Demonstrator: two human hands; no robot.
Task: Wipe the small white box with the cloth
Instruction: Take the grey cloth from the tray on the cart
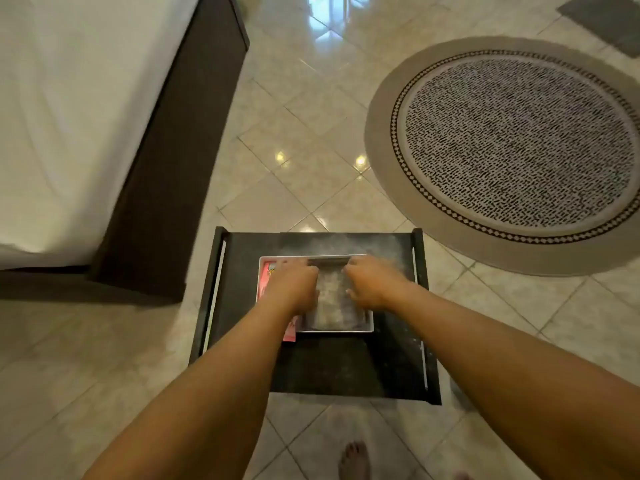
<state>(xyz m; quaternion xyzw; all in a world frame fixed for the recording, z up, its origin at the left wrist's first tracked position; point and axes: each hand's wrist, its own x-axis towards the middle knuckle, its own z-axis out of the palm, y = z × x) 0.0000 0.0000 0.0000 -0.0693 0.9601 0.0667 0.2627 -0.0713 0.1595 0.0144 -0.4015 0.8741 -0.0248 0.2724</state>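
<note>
A small white-rimmed box lies on a low dark table. Inside it sits a grey mottled thing that looks like a cloth, with a dark straight edge at its far side. My left hand and my right hand reach into the box from the near side. Each has its fingers curled on one side of the grey cloth, left and right. A pink printed item lies under my left hand and shows again at the box's near left corner. Motion blur hides the fingertips.
The table stands on a glossy tiled floor and has raised rails left and right. A bed with a white sheet and dark frame is at the left. A round patterned rug lies at the right. A bare foot is below.
</note>
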